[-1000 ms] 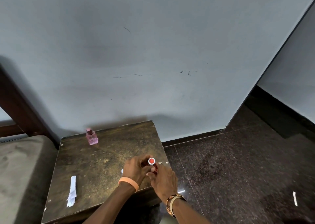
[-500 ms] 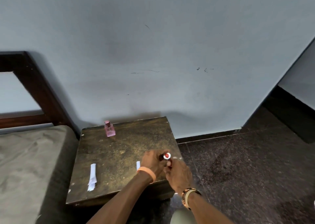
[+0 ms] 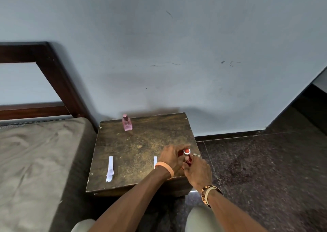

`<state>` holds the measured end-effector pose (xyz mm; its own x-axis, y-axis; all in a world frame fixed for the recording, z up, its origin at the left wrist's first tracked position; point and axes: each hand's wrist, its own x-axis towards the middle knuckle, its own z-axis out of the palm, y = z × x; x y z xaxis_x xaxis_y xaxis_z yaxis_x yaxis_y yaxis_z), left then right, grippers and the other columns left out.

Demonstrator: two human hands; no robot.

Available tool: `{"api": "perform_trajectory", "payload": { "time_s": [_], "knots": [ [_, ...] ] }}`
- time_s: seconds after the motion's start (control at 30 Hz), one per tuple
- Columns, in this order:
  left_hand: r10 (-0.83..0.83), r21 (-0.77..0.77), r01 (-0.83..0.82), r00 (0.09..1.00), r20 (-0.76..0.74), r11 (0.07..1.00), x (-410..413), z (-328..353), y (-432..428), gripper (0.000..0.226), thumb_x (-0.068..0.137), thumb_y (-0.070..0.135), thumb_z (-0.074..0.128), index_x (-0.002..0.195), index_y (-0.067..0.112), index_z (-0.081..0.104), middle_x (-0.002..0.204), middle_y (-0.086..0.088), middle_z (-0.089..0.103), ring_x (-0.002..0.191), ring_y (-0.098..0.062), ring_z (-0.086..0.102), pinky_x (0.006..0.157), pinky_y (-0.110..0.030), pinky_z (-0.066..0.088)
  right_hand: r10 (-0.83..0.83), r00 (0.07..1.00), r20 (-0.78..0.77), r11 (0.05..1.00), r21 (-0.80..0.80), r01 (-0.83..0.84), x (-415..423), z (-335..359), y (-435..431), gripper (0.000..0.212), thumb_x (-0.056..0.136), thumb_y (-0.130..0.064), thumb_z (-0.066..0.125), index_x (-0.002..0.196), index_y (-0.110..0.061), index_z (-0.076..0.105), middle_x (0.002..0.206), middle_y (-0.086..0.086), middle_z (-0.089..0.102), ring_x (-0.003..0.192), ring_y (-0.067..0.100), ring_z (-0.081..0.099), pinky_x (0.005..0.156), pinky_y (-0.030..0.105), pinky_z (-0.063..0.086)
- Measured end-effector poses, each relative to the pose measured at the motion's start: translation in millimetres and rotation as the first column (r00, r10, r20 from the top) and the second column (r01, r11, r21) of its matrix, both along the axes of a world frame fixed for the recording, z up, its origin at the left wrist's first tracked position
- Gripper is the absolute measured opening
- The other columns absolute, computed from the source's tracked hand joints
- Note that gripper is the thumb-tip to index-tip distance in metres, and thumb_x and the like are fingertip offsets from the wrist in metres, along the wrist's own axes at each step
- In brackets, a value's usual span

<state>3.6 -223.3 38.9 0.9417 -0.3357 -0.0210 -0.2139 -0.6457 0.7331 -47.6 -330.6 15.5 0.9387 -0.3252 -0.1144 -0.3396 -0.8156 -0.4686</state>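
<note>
The red lipstick tube (image 3: 187,152), silver at its collar, is held just above the near right corner of the worn brown wooden surface (image 3: 141,143), gripped from both sides. The left hand (image 3: 172,156), a peach band at its wrist, curls its fingers round the tube's upper part. The right hand (image 3: 197,170), with a beaded bracelet, pinches the lower body. Most of the tube is hidden by the fingers; only the round red top shows clearly.

Nearest, two pale cloth-covered knees (image 3: 200,219) are cut off by the bottom edge. A short white paper strip (image 3: 155,160) lies partly behind the left wrist. A longer folded white paper strip (image 3: 110,168) lies well to the left. A small metal bit (image 3: 194,155) beside the tube is too small to tell. At the far edge a square pink glass perfume bottle (image 3: 127,123) stands upright. The grey-brown mattress (image 3: 35,161) touches the surface's left side, and dark speckled stone floor (image 3: 265,161) spreads to the right, below the pale blue wall (image 3: 177,55).
</note>
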Motion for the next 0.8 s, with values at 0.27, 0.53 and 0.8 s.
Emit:
{"api": "perform_trajectory", "payload": {
  "time_s": [0.27,0.53,0.8],
  "knots": [
    [0.06,-0.017,-0.059,0.998,0.032,0.998,-3.0,-1.7,0.5,0.021,0.076,0.025,0.076,0.095,0.031,0.072,0.083,0.011,0.073,0.077,-0.004,0.066,0.077,-0.03,0.058,-0.004,1.0,0.005,1.0,0.008,0.004,-0.9,-0.7,0.9,0.018,0.091,-0.039,0.067,0.099,-0.024,0.061,0.096,-0.004,0.065,0.091,0.015,0.065,0.08,0.028,0.055],
    [0.059,-0.018,-0.058,0.997,0.057,0.998,-3.5,-3.3,-0.2,0.029,0.08,0.015,0.075,0.108,0.023,0.072,0.096,0.004,0.074,0.086,-0.007,0.067,0.084,-0.027,0.056,0.011,1.0,0.009,1.0,-0.002,-0.011,-1.1,-4.6,1.5,0.018,0.091,-0.039,0.066,0.097,-0.022,0.063,0.091,-0.004,0.066,0.086,0.015,0.065,0.078,0.028,0.056],
    [-0.021,0.036,0.018,0.997,0.074,0.999,-2.6,-5.7,0.8,0.033,0.084,0.015,0.07,0.116,0.024,0.067,0.104,0.002,0.072,0.095,-0.011,0.065,0.089,-0.03,0.054,0.033,0.999,0.01,0.999,-0.014,-0.033,-1.8,-5.8,0.2,0.016,0.091,-0.035,0.066,0.096,-0.021,0.06,0.09,-0.003,0.065,0.085,0.015,0.065,0.077,0.027,0.055]
  ]
}}
